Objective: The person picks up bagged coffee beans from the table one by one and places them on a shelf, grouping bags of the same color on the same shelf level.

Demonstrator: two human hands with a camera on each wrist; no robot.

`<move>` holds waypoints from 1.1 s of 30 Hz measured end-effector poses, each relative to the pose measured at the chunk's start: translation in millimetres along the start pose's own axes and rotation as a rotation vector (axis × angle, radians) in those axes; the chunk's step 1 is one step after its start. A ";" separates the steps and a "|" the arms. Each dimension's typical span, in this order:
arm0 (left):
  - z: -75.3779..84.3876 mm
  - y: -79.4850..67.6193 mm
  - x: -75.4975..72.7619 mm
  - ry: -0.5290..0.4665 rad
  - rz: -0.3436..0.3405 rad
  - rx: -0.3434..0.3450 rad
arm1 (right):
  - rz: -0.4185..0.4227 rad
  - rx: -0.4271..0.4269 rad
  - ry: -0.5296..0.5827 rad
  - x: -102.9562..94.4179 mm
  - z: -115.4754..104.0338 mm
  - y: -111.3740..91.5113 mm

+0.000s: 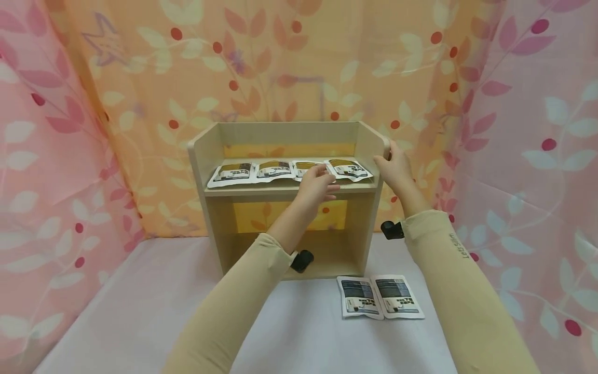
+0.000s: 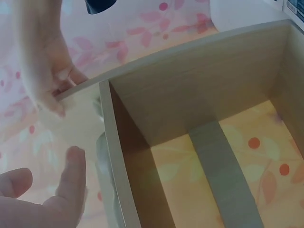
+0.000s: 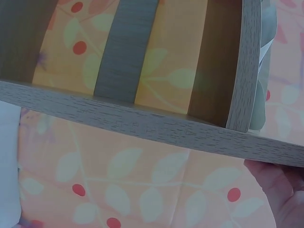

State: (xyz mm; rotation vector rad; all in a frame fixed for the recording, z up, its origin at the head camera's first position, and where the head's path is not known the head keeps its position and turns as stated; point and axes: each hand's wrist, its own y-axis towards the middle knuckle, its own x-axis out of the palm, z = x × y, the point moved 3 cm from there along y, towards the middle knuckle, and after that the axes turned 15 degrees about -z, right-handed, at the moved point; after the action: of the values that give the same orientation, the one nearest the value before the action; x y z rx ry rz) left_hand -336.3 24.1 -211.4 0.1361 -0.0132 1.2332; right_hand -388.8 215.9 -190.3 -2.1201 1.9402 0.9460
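A small light-wood shelf unit stands on the table. Several white-edged flat pouches with printed fronts lie in a row on its upper board; the rightmost pouch is near the right side panel. My left hand hovers in front of that row, fingers loosely extended and holding nothing, overlapping one pouch. With my right hand I grip the front edge of the right side panel. The left wrist view also has those right fingers at the panel's edge.
Two more pouches lie side by side on the white tablecloth, before the unit's right front corner. The unit's lower compartment faces me. Floral curtains close off the back and both sides.
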 end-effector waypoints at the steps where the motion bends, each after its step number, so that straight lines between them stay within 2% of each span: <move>1: -0.8 -4.8 -3.7 0.007 0.004 0.013 | -0.001 -0.003 -0.006 0.2 0.4 -0.3; 9: -9.8 -51.1 -37.5 0.043 0.026 0.068 | 0.002 -0.029 -0.027 2.5 6.6 -3.7; 14: -18.4 -83.7 -64.5 0.100 0.076 0.121 | -0.045 -0.064 -0.022 1.8 15.2 -11.6; 23: -32.6 -132.8 -126.4 0.164 0.288 0.180 | -0.150 -0.097 0.026 -1.2 32.2 -39.1; 28: -39.6 -148.2 -158.5 0.197 0.427 0.171 | -0.206 -0.068 0.000 -4.0 47.0 -60.9; 33: -55.0 -146.2 -182.2 0.163 0.531 0.137 | -0.235 -0.022 -0.054 -7.4 75.8 -82.4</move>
State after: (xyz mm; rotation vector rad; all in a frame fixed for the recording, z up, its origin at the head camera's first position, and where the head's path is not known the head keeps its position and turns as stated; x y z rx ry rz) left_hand -262.7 -188.4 -295.3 0.1560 0.1881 1.7734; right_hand -339.4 273.0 -273.2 -2.2472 1.6183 0.9701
